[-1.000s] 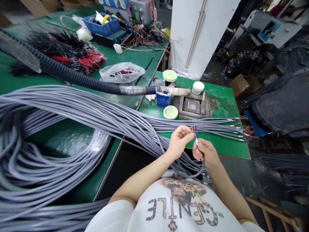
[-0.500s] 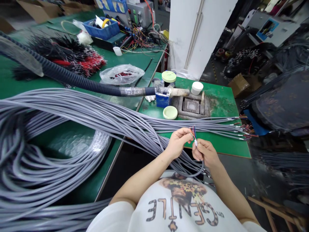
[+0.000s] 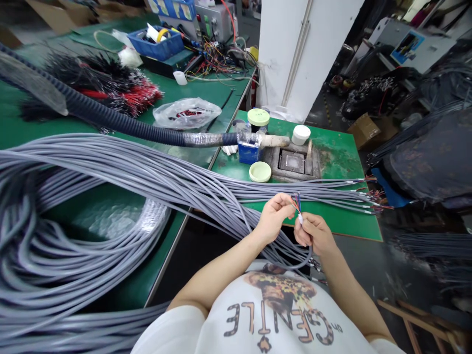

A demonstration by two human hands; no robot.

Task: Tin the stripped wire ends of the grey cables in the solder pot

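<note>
Head view | left hand pinches coloured wires | right hand grips grey cable end

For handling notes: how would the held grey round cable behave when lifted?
Probably floppy: the grey round cable hangs looped below the right hand. Its thin coloured wire ends at the left hand likely bend easily.

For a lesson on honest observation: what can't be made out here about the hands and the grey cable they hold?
Head view, thin coloured wires at the left hand: too small to count.
Head view, grey round cable end: hidden inside the right hand.
Head view, big coil of grey cables: cut off by the left edge.
</note>
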